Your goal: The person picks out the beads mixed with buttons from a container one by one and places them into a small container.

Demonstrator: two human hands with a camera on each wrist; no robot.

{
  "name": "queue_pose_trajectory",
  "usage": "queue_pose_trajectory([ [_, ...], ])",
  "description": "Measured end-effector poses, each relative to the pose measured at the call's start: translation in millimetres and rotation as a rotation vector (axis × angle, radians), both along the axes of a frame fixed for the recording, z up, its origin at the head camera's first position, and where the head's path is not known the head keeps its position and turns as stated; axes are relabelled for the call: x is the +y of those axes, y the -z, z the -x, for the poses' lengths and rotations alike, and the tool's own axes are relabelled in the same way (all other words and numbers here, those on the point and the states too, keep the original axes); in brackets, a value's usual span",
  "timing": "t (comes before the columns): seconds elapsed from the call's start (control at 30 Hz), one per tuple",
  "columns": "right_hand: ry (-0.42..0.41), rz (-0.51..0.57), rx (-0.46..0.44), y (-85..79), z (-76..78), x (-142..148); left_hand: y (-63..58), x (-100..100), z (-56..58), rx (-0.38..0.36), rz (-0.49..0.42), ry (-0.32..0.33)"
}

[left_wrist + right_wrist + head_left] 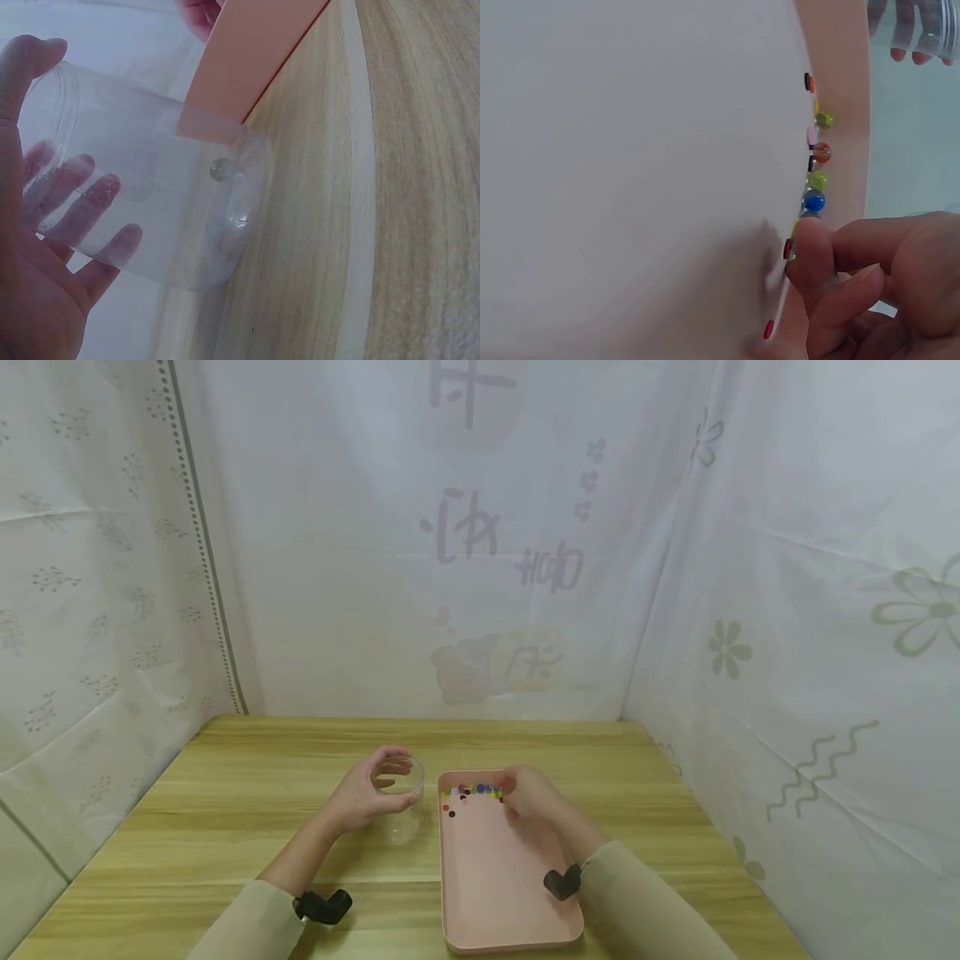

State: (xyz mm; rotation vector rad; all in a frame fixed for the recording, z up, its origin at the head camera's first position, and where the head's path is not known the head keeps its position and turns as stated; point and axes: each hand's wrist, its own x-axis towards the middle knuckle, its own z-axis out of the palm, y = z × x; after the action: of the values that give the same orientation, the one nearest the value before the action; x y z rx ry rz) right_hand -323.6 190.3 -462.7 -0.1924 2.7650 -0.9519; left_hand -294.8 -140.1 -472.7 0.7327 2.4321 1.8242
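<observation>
My left hand (367,797) grips a clear plastic cup (402,827) near its rim, thumb on one side and fingers round the other. The cup stands upright on the table, left of a pink tray (502,877). One glassy marble (221,170) lies at the cup's bottom in the left wrist view. At the tray's far end, the fingertips of my right hand (531,795) reach down among a row of colored marbles. A blue marble (814,200) lies just beside them. Whether a marble is pinched is hidden by the fingers.
Small flat colored pieces, among them a red one (769,328) and a black one (452,814), lie in the tray near the marbles. The wooden table (232,802) is bordered by white patterned cloth (345,635) behind and at both sides.
</observation>
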Motion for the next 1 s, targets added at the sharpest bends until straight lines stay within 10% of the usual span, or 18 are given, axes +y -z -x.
queue_pose_trajectory([
  [1.0,-0.062,-0.077,0.197,13.6,-5.2,-7,2.0,1,0.9,-0.020,-0.025,0.011],
])
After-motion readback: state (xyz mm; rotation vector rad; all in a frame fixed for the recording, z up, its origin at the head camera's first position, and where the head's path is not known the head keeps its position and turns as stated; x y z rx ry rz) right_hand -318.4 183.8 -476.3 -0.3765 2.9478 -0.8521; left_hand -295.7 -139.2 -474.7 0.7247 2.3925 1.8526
